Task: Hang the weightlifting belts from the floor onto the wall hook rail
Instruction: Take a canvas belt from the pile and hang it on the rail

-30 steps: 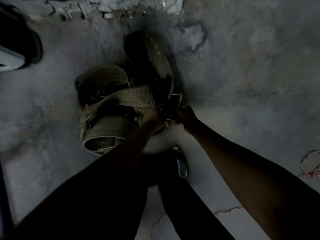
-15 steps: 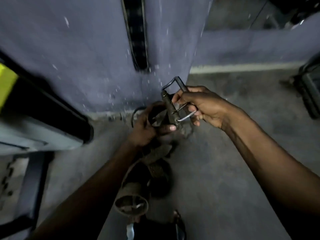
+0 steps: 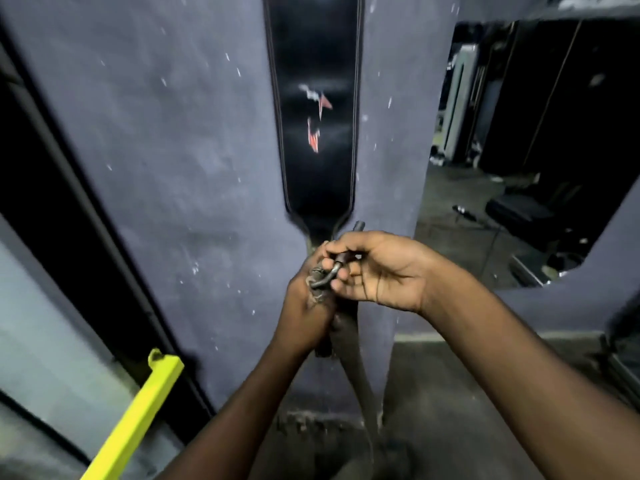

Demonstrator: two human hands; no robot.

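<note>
At the far left a yellow bar (image 3: 138, 414) leans up, and it has no part in the task. Next comes the wall (image 3: 173, 168), and in front of it the left hand (image 3: 306, 306), whose fingers are curled round the top of the belt (image 3: 349, 355), just under the buckle (image 3: 323, 277). This belt hangs down from the hands toward the floor (image 3: 443, 393), and its lower end is hidden behind the arms. It looks like thick, worn leather. I judge it rather heavy, stiff across its width but bending along its length, rough and not slippery, and not fragile at all. The metal buckle is the hard part, so the best hold is there, at the buckle end, where the frame can go over a hook while the strap falls by its own weight. Just above the hands a black belt (image 3: 313, 150) is already on the wall, flat and straight; what carries it is out of view at the top. The right hand (image 3: 381, 271) pinches the buckle frame between thumb and fingers, and it touches the left hand. At the far right is an opening (image 3: 536, 150), maybe a mirror, with gym things dim inside.

Counted: one yellow bar; two belts, one held and one hung; one buckle in view; two hands; no hook rail in view
</note>
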